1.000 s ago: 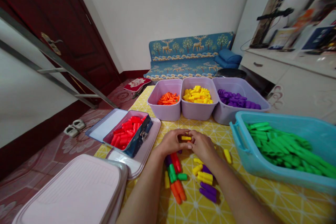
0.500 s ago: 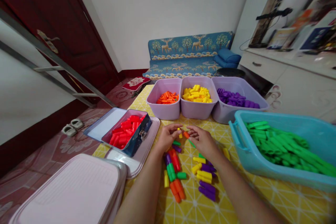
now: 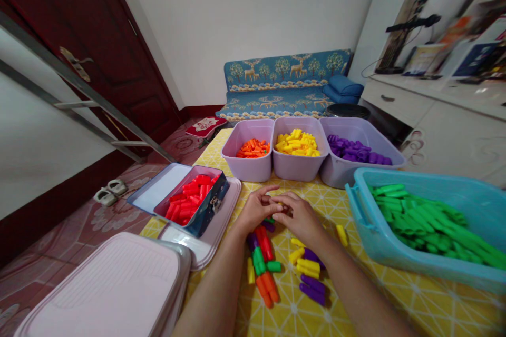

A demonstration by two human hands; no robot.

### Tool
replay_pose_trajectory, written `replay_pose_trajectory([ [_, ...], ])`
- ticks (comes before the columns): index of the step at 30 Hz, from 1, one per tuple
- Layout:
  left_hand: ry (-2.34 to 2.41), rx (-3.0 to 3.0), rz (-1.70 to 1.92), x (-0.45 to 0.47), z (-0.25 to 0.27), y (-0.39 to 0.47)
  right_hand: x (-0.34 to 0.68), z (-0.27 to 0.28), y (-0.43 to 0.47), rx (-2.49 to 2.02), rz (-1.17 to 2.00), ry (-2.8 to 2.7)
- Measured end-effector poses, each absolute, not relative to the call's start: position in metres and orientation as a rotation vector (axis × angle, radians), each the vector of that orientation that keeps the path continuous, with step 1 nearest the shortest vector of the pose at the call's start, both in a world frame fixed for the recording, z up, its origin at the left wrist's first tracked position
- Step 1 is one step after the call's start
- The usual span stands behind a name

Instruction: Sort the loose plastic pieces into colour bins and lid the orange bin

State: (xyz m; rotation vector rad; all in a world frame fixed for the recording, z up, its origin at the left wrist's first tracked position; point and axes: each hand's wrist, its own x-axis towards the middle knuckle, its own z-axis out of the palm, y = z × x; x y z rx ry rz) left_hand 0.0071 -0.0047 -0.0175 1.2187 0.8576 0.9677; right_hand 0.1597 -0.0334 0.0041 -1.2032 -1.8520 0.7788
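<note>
My left hand (image 3: pixel 255 209) and my right hand (image 3: pixel 299 217) meet over the yellow tablecloth (image 3: pixel 395 305), fingertips pressed together around small pieces that the fingers mostly hide. Just below the hands lies a loose pile of plastic pegs: a red one (image 3: pixel 264 240), green ones (image 3: pixel 259 260), orange ones (image 3: pixel 266 287), yellow ones (image 3: pixel 308 266) and purple ones (image 3: pixel 313 290). One yellow peg (image 3: pixel 341 235) lies apart to the right, close to the blue basin.
Three lilac bins at the back hold orange pegs (image 3: pixel 253 148), yellow pegs (image 3: pixel 297 143) and purple pegs (image 3: pixel 358 151). A blue basin (image 3: pixel 395 255) of green pegs stands right. A tin (image 3: pixel 205 210) of red pegs and a pink lidded box (image 3: pixel 114 287) sit left.
My hands held a yellow peg together, came apart with a yellow and an orange piece showing, and now have closed together again, hiding the pieces.
</note>
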Motion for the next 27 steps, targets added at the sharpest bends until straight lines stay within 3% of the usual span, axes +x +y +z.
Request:
replay_pose_trajectory([
  [10, 0.925, 1.365, 1.025, 0.011, -0.023, 0.0, 0.163, -0.005, -0.032, -1.322, 0.696, -1.71],
  [17, 1.364, 1.713, 1.492, 0.006, -0.01, -0.003, 0.173, -0.003, -0.026, -1.393, 0.742, -1.764],
  [20, 1.552, 2.144, 1.651, 0.001, 0.005, -0.006, 0.183, 0.001, -0.028, -1.383, 0.83, -1.862],
  [25, 1.768, 2.514, 1.265, -0.005, 0.02, -0.001, 0.2, 0.016, -0.032, -1.356, 0.966, -2.028],
  [27, 1.763, 2.536, 1.171, -0.008, 0.022, 0.002, 0.201, 0.026, -0.032, -1.326, 0.972, -1.848],
])
